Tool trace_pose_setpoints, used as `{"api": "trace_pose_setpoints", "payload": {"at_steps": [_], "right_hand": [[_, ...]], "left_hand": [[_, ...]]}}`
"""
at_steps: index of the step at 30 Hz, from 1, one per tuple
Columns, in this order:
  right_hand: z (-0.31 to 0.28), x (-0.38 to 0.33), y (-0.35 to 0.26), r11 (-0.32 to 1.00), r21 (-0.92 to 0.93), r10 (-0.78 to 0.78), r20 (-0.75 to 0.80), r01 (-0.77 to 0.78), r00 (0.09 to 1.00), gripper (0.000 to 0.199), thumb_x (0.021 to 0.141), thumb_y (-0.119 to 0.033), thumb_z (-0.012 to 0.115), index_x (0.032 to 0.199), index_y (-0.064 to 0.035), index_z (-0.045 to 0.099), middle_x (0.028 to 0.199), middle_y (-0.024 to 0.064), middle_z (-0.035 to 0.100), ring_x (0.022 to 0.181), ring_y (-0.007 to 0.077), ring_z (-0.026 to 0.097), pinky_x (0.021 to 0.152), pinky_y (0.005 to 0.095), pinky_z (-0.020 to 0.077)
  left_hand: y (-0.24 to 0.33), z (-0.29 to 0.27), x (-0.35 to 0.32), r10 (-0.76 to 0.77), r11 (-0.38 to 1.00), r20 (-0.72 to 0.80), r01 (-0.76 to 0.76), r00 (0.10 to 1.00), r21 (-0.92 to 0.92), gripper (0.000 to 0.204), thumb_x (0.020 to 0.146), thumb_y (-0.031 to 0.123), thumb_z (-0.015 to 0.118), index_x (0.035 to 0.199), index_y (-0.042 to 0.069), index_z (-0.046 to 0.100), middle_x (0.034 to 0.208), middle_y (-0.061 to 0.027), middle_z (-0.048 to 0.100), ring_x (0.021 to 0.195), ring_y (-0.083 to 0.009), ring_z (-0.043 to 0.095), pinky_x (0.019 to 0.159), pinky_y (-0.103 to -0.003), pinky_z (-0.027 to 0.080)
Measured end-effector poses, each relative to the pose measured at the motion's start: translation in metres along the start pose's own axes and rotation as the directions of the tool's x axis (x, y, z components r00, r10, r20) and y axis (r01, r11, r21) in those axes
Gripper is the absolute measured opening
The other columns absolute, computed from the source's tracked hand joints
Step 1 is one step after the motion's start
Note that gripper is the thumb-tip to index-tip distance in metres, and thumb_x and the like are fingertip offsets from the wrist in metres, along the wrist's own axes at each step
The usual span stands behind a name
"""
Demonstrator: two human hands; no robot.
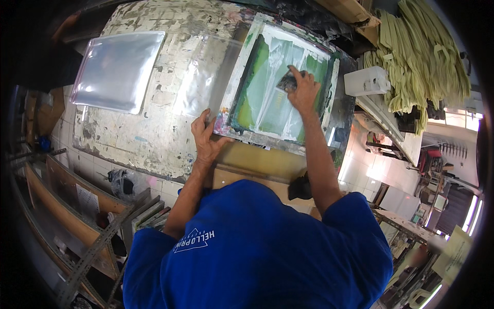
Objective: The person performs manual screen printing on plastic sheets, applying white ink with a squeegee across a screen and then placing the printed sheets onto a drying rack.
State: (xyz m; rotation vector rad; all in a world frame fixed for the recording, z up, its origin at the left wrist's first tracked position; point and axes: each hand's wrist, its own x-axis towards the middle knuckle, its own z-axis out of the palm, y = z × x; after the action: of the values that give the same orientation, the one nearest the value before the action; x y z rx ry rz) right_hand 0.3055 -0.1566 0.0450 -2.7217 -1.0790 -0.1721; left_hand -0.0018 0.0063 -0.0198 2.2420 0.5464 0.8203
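Note:
A screen printing frame (239, 67) lies tilted on the worktable, its green mesh (257, 69) streaked with white ink. Over the middle of the mesh, my right hand (304, 91) grips a small, dark, ink-stained squeegee (286, 82). My left hand (207, 138) is at the frame's near left corner, fingers spread and thumb stretched along the near edge; nothing shows in its grasp. Just left of the frame lies a clear plastic sheet or bag (200, 77), partly hidden by the frame's side.
A stack of clear plastic bags (119, 71) rests on the paint-stained worktable (149, 139) at left. Right of the frame are a white plastic container (366, 81) and a hanging pile of pale yellow-green bags (417, 56). Metal shelving with wooden boards (77, 206) stands at lower left.

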Motion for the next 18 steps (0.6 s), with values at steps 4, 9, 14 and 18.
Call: {"api": "trace_pose_setpoints", "payload": {"at_steps": [4, 9, 14, 18], "right_hand": [[-0.004, 0.037, 0.015, 0.999, 0.038, -0.023, -0.023, 0.024, 0.999, 0.071, 0.074, -0.017, 0.082, 0.140, -0.0270, 0.057, 0.126, 0.0229, 0.062, 0.117, 0.0373, 0.056, 0.092, 0.0497, 0.0404], [-0.006, 0.039, 0.032, 0.991, 0.109, -0.067, -0.082, 0.076, 0.994, 0.050, 0.080, -0.018, 0.077, 0.128, -0.0223, 0.066, 0.109, 0.0187, 0.069, 0.102, 0.0361, 0.064, 0.086, 0.0474, 0.0443], [-0.023, -0.017, -0.009, 0.990, 0.052, -0.126, -0.076, 0.130, 0.989, 0.043, 0.081, -0.017, 0.074, 0.122, -0.0229, 0.066, 0.099, 0.0128, 0.070, 0.092, 0.0296, 0.065, 0.079, 0.0445, 0.0396], [-0.063, -0.079, -0.052, 0.981, 0.099, -0.165, -0.043, 0.168, 0.985, 0.042, 0.078, -0.018, 0.075, 0.119, -0.0182, 0.067, 0.089, 0.0112, 0.066, 0.084, 0.0284, 0.063, 0.078, 0.0425, 0.0386]], "left_hand": [[0.006, -0.004, 0.002, -0.027, 0.999, -0.010, 0.026, 1.000, -0.030, 0.083, 0.056, 0.046, 0.092, 0.122, 0.002, 0.068, 0.146, -0.0184, 0.051, 0.129, -0.0379, 0.046, 0.108, -0.049, 0.036], [0.011, -0.005, 0.003, 0.012, 0.998, -0.051, -0.009, 0.999, 0.056, 0.086, 0.058, 0.051, 0.090, 0.125, 0.002, 0.068, 0.139, -0.0176, 0.056, 0.128, -0.0366, 0.047, 0.107, -0.049, 0.036], [0.000, 0.001, -0.007, -0.052, 0.999, 0.012, 0.052, 0.999, -0.010, 0.082, 0.060, 0.043, 0.091, 0.127, 0.003, 0.067, 0.132, -0.0168, 0.059, 0.124, -0.0350, 0.049, 0.106, -0.048, 0.034], [0.027, -0.008, 0.000, -0.149, 0.988, -0.030, 0.148, 0.988, -0.055, 0.073, 0.064, 0.031, 0.092, 0.126, 0.001, 0.068, 0.121, -0.0150, 0.061, 0.119, -0.0332, 0.052, 0.103, -0.047, 0.036]]}}
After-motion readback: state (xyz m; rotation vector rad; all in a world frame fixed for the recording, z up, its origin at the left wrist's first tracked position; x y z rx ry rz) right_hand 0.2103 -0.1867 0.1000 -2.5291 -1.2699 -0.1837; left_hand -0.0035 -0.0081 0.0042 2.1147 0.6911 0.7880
